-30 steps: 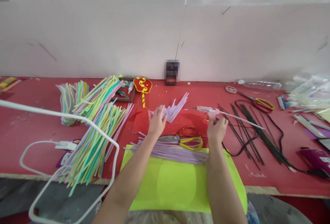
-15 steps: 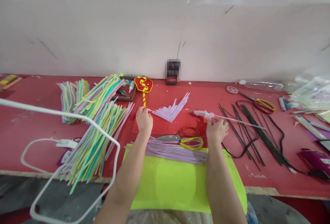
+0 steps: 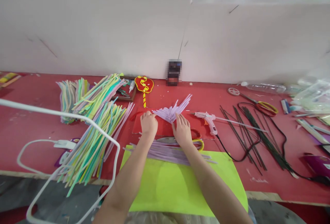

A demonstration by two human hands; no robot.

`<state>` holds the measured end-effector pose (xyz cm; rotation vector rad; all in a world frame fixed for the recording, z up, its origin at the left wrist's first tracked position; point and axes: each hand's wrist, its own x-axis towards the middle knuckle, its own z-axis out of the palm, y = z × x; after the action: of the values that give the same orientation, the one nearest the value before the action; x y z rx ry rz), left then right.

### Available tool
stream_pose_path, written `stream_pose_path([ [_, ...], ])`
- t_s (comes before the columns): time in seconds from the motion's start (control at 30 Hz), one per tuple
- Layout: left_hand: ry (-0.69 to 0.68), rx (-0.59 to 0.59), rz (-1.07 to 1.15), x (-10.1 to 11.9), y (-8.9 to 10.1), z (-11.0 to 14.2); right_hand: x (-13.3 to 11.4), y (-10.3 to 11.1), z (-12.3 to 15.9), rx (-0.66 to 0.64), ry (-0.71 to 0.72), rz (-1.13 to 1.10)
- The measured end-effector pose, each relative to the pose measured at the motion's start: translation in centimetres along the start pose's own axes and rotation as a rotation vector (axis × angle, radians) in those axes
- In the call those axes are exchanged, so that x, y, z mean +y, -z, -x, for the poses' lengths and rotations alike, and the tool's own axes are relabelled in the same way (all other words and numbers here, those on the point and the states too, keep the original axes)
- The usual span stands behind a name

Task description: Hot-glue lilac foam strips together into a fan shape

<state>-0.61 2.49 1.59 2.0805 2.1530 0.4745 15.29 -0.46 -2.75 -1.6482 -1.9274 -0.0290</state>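
One lilac V-pc point(image 3: 166, 113): L end by L grip point(image 3: 149, 124), pt by R grip point(image 3: 183, 132), can't tell if closed.

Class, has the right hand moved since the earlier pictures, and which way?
Yes. Judged against the scissors, the right hand has moved left, from right of them to partly covering them.

The light is bright and even, its source outside the view. On the flat lime-yellow mat point(image 3: 165, 196) the shadows are faint and soft. The clear plastic bottle point(image 3: 268, 87) carries small pale reflections. Fine detail in the thin lavender strips point(image 3: 168, 114) is slightly soft. Toward the sides, the red tabletop point(image 3: 33, 90) looks stretched; square pixels hide one dark upright object point(image 3: 174, 73).
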Motion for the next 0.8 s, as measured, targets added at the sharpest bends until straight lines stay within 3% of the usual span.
stream_pose_path([
  [0.27, -0.007, -0.031, 0.095, 0.1, -1.3, -0.1, 0.6, -0.7, 0.1, -0.080, -0.003, -0.075],
  [0.4, -0.006, -0.056, 0.288, 0.2, -1.7, -0.3, 0.7, -0.7, 0.1, -0.096, 0.001, -0.087],
  [0.5, 0.066, -0.043, 0.574, 0.4, -2.0, -0.5, 0.8, -0.8, 0.1, -0.092, 0.004, -0.087],
  [0.63, 0.320, -0.020, 1.124, 0.9, -2.2, -0.7, 0.9, -0.9, 0.1, -0.086, 0.003, -0.100],
  [0.8, 0.483, -0.136, 1.600, 0.8, -1.8, -1.0, 0.9, -0.8, 0.1, -0.083, 0.006, -0.130],
])
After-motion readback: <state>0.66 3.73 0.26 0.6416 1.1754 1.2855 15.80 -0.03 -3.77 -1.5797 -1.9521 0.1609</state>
